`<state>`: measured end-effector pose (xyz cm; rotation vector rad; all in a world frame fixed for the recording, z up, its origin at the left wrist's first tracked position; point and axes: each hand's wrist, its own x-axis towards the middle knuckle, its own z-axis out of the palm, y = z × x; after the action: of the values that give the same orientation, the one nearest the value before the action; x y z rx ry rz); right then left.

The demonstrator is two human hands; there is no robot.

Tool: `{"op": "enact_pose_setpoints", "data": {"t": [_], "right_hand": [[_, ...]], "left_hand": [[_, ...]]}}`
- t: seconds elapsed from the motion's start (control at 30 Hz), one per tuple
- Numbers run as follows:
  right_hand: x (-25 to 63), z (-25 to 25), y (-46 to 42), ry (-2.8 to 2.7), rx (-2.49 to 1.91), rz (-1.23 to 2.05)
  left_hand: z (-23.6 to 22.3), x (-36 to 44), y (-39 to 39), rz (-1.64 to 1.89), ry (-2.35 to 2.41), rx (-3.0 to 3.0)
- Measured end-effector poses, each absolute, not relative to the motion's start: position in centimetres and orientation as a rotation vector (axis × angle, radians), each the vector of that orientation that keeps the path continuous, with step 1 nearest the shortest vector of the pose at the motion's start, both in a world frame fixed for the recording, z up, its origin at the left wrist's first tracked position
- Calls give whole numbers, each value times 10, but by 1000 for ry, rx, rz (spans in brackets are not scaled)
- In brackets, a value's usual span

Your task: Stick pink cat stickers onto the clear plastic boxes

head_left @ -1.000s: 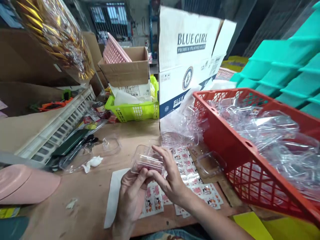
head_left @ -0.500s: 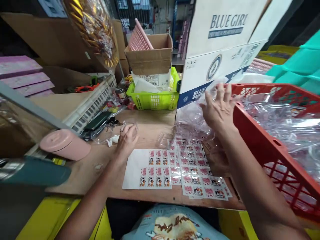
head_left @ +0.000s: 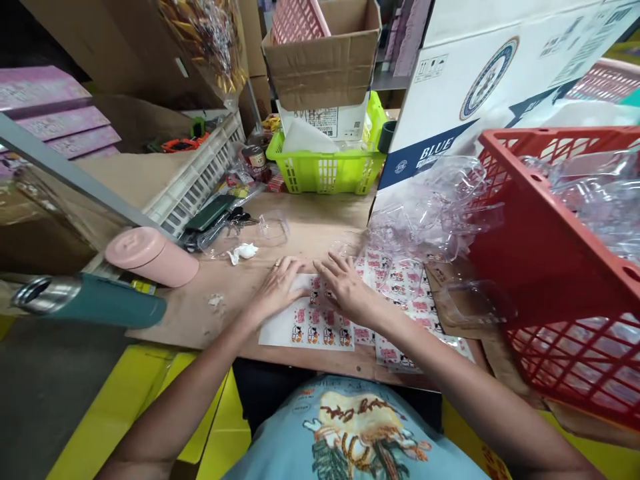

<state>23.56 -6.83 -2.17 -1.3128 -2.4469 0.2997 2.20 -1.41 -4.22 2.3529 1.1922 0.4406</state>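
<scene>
A white sheet of small cow and pink stickers (head_left: pixel 280 330) lies on the wooden table in front of me. My left hand (head_left: pixel 280 290) rests over its upper left part, fingers stretched and the thumb apart. Over the upper right of the same sheet is my right hand (head_left: pixel 347 287), its fingers spread. I see nothing held in either hand. More sticker sheets (head_left: pixel 425 323) lie on the right, partly beneath a heap of clear plastic cases (head_left: pixel 415 227). Beyond my left hand, a clear plastic case (head_left: pixel 274 227) sits alone on the table.
A red crate (head_left: pixel 535 247) of clear plastic cases stands at the right, near a white carton (head_left: pixel 450 100). At the back is a lime green basket (head_left: pixel 330 173). A pink cup (head_left: pixel 153 255) and a teal bottle (head_left: pixel 110 303) lie on the left.
My left hand has let go of a clear plastic case and moved right onto the sticker sheet. My right hand has come down and left from the plastic heap to the sheet.
</scene>
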Motion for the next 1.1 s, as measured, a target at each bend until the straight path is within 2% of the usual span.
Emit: {"op": "enact_pose_setpoints", "data": {"t": [0.13, 0.23, 0.37, 0.57, 0.63, 0.73, 0.8, 1.1], "right_hand": [[227, -30, -62, -2546, -1320, 220], [229, -32, -60, -2463, -1269, 261], [236, -17, -56, -2325, -1114, 519], [240, 17, -53, -2394, -1052, 921], [238, 17, -55, -2335, -1132, 815], [230, 8, -65, -2179, -1169, 321], [221, 0, -75, -2158, -1093, 157], [204, -25, -91, -1928, -1049, 361]], "left_hand": [[-46, 13, -13, 384, 1257, 2328], [-40, 12, -22, 511, 1213, 2206], [-17, 9, -35, 635, 1125, 1818], [12, -5, -32, 450, 901, 1479], [11, -5, -35, 451, 875, 1346], [0, 1, -44, 562, 917, 1017], [-7, 7, -52, 659, 945, 847], [-8, 11, -74, 734, 900, 717]]}}
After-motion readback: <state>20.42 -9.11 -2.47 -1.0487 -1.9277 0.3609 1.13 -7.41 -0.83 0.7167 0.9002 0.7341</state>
